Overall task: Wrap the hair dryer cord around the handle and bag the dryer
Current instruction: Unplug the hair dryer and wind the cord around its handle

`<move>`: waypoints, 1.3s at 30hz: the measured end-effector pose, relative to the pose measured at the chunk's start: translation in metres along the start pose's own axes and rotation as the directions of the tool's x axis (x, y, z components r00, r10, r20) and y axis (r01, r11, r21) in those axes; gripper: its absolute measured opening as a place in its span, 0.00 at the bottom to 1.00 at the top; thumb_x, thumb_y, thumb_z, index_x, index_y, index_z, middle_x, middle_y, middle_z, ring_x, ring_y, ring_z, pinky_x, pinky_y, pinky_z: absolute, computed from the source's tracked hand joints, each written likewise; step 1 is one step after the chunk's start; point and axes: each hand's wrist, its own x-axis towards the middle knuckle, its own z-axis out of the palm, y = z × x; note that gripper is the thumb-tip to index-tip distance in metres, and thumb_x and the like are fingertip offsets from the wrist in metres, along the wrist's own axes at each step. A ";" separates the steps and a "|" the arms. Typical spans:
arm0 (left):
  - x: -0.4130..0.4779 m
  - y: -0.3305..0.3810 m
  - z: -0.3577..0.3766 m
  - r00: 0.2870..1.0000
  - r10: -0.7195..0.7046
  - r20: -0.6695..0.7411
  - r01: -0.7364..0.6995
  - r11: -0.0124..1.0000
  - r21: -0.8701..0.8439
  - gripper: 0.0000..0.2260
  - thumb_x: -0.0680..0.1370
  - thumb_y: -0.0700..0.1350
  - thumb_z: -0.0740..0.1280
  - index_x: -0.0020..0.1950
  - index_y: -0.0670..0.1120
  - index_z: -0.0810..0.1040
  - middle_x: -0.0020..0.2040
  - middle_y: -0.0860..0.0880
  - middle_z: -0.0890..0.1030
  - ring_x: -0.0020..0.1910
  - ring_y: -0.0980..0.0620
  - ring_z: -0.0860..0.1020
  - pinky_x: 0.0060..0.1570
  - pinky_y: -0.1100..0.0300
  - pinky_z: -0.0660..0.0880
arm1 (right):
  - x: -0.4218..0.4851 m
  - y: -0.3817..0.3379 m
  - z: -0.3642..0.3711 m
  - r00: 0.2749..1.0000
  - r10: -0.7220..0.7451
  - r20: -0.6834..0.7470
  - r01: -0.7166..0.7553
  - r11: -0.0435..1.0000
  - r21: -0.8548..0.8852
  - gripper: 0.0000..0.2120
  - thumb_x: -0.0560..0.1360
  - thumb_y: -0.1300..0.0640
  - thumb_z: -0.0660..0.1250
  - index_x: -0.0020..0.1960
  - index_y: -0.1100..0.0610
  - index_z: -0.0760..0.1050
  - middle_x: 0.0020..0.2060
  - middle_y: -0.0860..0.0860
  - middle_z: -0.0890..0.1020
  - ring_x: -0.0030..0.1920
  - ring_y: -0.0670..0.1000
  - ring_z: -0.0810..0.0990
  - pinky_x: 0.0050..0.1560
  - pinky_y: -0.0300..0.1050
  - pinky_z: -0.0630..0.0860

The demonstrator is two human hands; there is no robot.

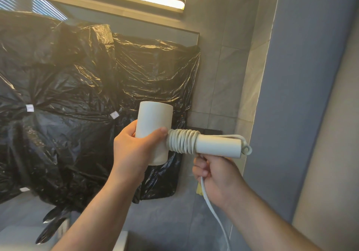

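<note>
The wrapping is looking roughly half done, as a judgement: several tight coils of the cord (182,141) are sitting around the handle (217,146) close to the barrel, while the outer half of the handle is showing bare and a long tail of cord is trailing down toward 6 o'clock and out of view. No bag for the dryer is being held, so the bagging is looking not yet begun; the crumpled black plastic sheeting (77,95) is covering the wall area at 9 to 11 o'clock and I cannot tell whether it is meant for this.

The hair dryer (153,134) is being held up in the air near the middle of the view. Its barrel is running roughly 12 to 6 o'clock, and the handle's long axis is pointing toward 3 o'clock.

The left hand (136,149) is curling closed around the barrel. The right hand (215,175), just below the handle, is closing in a fist on the loose cord.
</note>
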 end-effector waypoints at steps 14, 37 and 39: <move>0.002 -0.004 -0.004 0.953 0.269 -0.137 -0.208 0.914 0.349 0.21 0.64 0.54 0.78 0.54 0.55 0.77 0.44 0.55 0.81 0.43 0.53 0.80 0.40 0.49 0.81 | -0.014 -0.010 0.011 0.995 -0.053 0.082 0.094 0.313 -0.945 0.06 0.75 0.59 0.65 0.47 0.58 0.81 0.33 0.46 0.72 0.32 0.44 0.67 0.33 0.38 0.62; 0.015 0.003 -0.008 0.957 0.264 0.119 -0.288 0.823 0.489 0.25 0.63 0.60 0.77 0.58 0.59 0.77 0.46 0.58 0.80 0.44 0.55 0.80 0.38 0.56 0.80 | 0.003 -0.064 0.017 0.926 0.036 0.377 0.378 -0.077 -0.922 0.07 0.71 0.62 0.71 0.45 0.53 0.84 0.36 0.49 0.86 0.32 0.41 0.80 0.35 0.34 0.74; 0.018 0.004 -0.012 0.955 0.224 0.196 -0.291 0.839 0.459 0.24 0.62 0.58 0.77 0.56 0.59 0.78 0.45 0.59 0.81 0.43 0.56 0.80 0.36 0.58 0.79 | 0.007 -0.070 0.016 0.890 0.050 0.454 0.455 -0.174 -0.873 0.03 0.68 0.58 0.75 0.41 0.52 0.83 0.34 0.46 0.84 0.34 0.40 0.78 0.37 0.34 0.73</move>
